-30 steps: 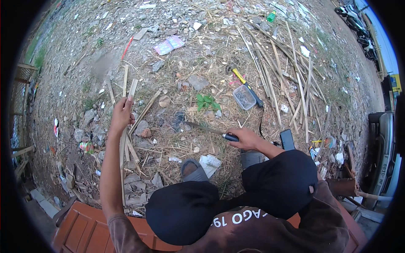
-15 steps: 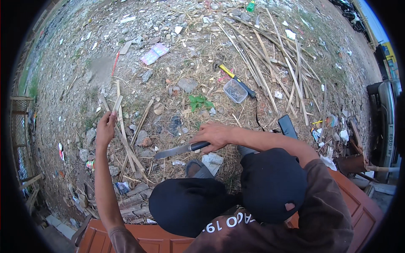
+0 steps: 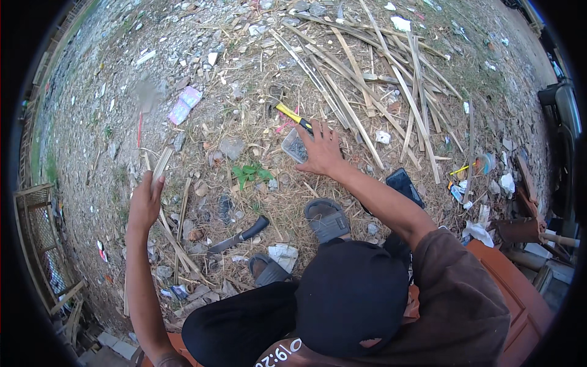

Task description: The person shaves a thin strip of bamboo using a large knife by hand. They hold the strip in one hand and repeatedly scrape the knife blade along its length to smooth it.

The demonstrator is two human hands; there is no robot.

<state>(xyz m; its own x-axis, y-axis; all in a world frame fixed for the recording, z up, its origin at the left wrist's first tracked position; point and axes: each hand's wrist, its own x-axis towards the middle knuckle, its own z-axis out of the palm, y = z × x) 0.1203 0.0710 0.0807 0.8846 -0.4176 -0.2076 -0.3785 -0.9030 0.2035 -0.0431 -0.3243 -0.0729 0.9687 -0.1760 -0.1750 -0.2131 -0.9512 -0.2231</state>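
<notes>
Gripping a thin bamboo strip, the left hand is closed round its upper part and holds it roughly upright, its foot down among the slats and rubble at about seven o'clock from the person's knees. Over at twelve o'clock the right hand is spread open with the fingers splayed, holding nothing; it lies over the near rim of a small clear plastic tub of what look like nails, and I cannot tell whether the fingertips are actually in the tub or only above it. Just beyond the fingers, touching or nearly so, lies a yellow-handled hammer.

As for progress, I judge cutting to be set aside: the black-handled knife lies loose on the ground between the two hands, just ahead of the grey sandals. Nothing looks nailed or joined yet; that seems to be what is left.

A dark phone lies at two o'clock, long split bamboo farther out. The person's cap and shoulder hide their lap, and the fisheye rim blurs the wire cage at nine o'clock.
</notes>
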